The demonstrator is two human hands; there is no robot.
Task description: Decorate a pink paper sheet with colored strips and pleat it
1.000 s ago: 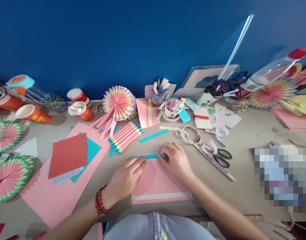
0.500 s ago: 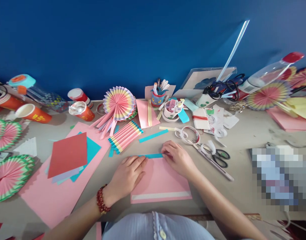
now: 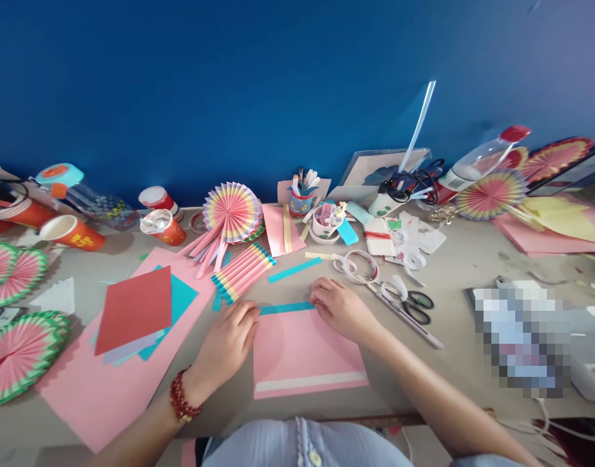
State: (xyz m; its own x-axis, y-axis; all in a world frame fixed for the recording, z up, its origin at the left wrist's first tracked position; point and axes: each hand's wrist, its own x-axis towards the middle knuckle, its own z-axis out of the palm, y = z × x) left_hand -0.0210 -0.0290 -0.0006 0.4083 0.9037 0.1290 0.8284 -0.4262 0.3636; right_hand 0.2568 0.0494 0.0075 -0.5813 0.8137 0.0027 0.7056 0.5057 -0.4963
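A: What is the surface showing, reading clockwise from the pink sheet (image 3: 304,347)?

B: A grey counter (image 3: 453,373) is carrying everything, and a blue wall (image 3: 278,84) is rising behind it at 12 o'clock. A pleated fan (image 3: 231,211) and a folded striped bundle (image 3: 243,272) are lying toward 11 o'clock; black-handled scissors (image 3: 418,308) are resting at 2. Toward 9, a red square (image 3: 136,308) is overlying a teal one (image 3: 181,295), both on a large pink sheet.

A: And the sheet relative to the hands?

B: It is lying flat between and below them, a teal strip (image 3: 287,307) running along its 12 o'clock edge and a white strip (image 3: 311,381) along its 6 o'clock edge. The left hand (image 3: 226,340) is curving narrowly at 10 o'clock, fingertips by the strip's left end. The right hand (image 3: 340,311) is curling at 1 o'clock, fingertips meeting its right end.

A: Are they pinching?

B: Neither grip is showing clearly; I cannot tell.
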